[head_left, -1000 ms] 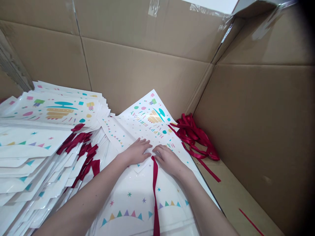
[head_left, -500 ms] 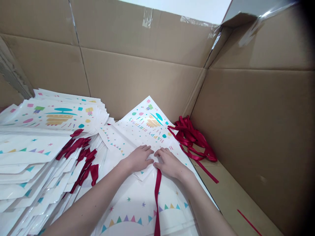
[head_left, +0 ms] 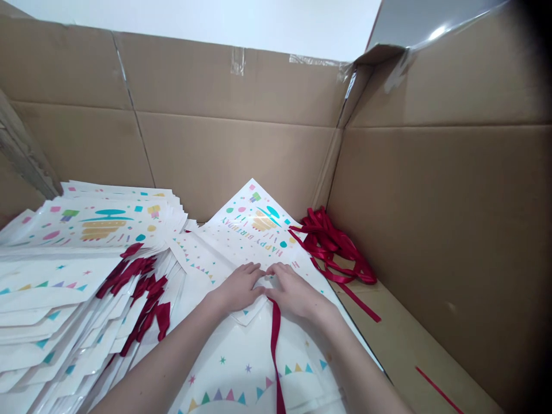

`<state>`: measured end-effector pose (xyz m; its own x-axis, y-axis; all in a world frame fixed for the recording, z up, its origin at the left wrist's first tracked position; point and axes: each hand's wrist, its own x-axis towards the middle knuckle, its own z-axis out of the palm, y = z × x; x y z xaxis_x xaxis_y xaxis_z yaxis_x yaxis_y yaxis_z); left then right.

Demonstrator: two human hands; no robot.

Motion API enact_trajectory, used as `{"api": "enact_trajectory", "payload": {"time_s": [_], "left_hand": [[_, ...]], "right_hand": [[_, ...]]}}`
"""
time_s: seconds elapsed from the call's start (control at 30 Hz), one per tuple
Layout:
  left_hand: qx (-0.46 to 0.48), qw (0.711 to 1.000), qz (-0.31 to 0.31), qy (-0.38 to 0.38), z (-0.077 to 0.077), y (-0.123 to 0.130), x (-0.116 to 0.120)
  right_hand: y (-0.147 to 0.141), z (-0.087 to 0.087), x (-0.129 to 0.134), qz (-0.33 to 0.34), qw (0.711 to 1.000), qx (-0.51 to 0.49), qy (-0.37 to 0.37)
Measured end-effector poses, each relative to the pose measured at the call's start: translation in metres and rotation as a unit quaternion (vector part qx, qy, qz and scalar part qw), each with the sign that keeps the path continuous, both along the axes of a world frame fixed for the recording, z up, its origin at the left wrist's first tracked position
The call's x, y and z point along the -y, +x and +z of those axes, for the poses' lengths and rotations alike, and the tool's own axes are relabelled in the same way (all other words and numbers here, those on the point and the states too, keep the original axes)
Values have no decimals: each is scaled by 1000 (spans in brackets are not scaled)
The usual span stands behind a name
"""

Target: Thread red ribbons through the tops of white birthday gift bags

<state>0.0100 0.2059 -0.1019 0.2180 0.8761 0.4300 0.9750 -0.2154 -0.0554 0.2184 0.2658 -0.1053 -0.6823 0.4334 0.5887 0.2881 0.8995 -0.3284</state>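
Observation:
A glossy white gift bag [head_left: 254, 230] printed with "HAPPY BIRTHDAY", a cake and confetti lies flat in front of me, its folded flap under my hands. My left hand [head_left: 237, 288] presses on the flap near the fold, and my right hand [head_left: 293, 292] rests beside it, fingertips almost meeting. A dark red satin ribbon [head_left: 274, 351] runs from under my right fingers down across the lower bag. Neither hand visibly grips anything. Part of the fold is hidden by my hands.
A tall stack of printed bags with red ribbons [head_left: 86, 230] lies to the left. A tangled bundle of red ribbon [head_left: 334, 244] sits in the corner. Cardboard walls [head_left: 224, 161] rise behind and right, above a cardboard floor strip [head_left: 409, 351] holding a thin red strip [head_left: 437, 391].
My hands have drawn closer together on the flap, with the fingers more curled. The whole scene sits lower in the view as my head tilts up. The ribbon now bends slightly right.

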Motion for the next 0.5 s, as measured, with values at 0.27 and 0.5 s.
{"api": "enact_trajectory", "payload": {"time_s": [0.27, 0.5], "left_hand": [[37, 997, 36, -55, 7, 8, 10], [-61, 986, 32, -153, 35, 34, 2]], "right_hand": [[15, -5, -26, -69, 992, 101, -7], [23, 6, -22, -182, 974, 128, 40]]}}
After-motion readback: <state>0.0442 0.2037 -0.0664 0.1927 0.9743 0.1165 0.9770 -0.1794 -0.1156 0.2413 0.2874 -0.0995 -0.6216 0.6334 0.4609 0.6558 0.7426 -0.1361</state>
